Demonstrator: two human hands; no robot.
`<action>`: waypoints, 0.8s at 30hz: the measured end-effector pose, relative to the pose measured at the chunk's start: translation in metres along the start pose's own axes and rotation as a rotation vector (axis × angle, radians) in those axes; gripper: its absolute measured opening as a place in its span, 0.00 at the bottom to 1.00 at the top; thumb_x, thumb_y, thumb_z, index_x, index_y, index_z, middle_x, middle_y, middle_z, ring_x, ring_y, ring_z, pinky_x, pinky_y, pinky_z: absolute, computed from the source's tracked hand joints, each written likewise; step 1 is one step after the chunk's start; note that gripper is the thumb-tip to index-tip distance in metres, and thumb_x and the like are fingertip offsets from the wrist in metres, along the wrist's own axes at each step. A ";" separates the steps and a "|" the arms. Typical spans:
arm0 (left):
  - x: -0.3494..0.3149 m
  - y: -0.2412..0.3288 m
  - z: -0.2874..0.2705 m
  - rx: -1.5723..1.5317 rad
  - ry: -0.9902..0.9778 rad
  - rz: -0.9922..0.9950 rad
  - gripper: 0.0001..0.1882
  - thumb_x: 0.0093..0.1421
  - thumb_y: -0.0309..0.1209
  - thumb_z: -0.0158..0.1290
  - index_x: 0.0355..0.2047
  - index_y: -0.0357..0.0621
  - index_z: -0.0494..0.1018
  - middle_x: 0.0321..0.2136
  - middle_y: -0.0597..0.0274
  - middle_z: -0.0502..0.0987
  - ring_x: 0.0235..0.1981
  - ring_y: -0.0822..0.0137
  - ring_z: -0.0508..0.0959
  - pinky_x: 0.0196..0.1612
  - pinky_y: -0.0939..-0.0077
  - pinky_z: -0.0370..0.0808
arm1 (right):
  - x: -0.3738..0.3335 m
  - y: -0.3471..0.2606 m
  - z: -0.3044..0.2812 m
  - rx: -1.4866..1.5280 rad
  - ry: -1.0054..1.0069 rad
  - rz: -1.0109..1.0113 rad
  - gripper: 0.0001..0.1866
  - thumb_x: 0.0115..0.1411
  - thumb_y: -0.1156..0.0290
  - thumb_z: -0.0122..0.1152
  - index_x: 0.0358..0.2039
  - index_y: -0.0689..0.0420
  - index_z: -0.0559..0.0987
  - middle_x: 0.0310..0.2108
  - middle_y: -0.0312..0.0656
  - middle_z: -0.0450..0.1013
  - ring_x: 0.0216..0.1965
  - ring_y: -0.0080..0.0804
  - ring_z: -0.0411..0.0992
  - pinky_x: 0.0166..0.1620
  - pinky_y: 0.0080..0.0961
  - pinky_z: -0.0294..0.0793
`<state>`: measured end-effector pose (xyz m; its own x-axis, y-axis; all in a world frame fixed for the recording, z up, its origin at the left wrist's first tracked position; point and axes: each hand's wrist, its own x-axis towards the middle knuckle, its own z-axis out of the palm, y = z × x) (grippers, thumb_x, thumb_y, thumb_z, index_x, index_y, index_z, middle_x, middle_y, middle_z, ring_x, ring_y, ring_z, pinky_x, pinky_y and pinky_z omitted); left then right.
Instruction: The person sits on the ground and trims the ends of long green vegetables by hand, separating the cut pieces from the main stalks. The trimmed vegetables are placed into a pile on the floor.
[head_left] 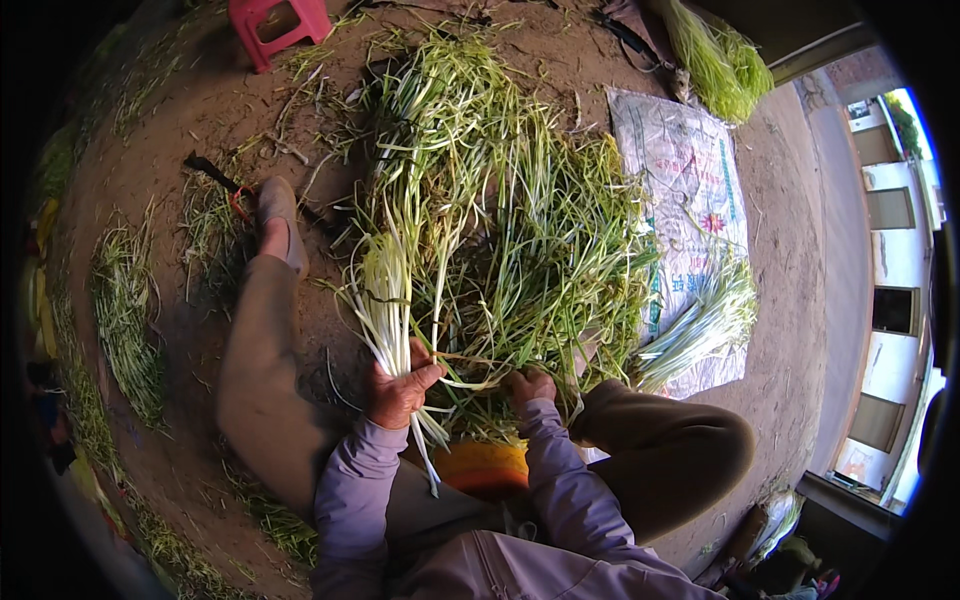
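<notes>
My left hand [398, 390] is closed round a bunch of long white-stemmed greens that look like chives [383, 300]. Its pale stalks fan out above the hand, and several white ends hang below. To the right, my right hand [528, 385] is closed on thin chive strands [470, 382], which stretch across toward the left hand. The fingertips of the right hand are partly hidden. Beyond both hands lies a large loose heap of green and yellowish chives [540, 220], tangled on the ground.
A white printed woven sack [690, 170] lies right of the heap, bearing a bunch of pale chives [705, 325]. Another pale green bunch [715, 60] lies beyond. An orange-yellow round object [485, 468] sits between my legs. A red plastic stool [280, 30] stands far left; scattered greens [130, 320] lie at left.
</notes>
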<state>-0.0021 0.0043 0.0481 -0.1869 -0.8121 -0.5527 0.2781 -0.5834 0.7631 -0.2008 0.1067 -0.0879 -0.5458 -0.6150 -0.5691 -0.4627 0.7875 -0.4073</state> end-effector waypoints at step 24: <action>-0.002 -0.007 -0.003 0.306 -0.303 -0.079 0.11 0.44 0.20 0.55 0.28 0.40 0.67 0.20 0.71 0.65 0.21 0.79 0.64 0.25 0.83 0.64 | -0.002 -0.103 -0.063 0.320 0.028 -0.589 0.08 0.51 0.69 0.56 0.31 0.58 0.75 0.24 0.46 0.73 0.24 0.35 0.73 0.28 0.25 0.71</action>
<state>-0.0008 0.0102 0.0435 -0.4770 -0.7050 -0.5248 -0.0318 -0.5829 0.8119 -0.1961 0.0243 -0.0002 -0.2849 -0.9433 -0.1700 -0.4609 0.2904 -0.8386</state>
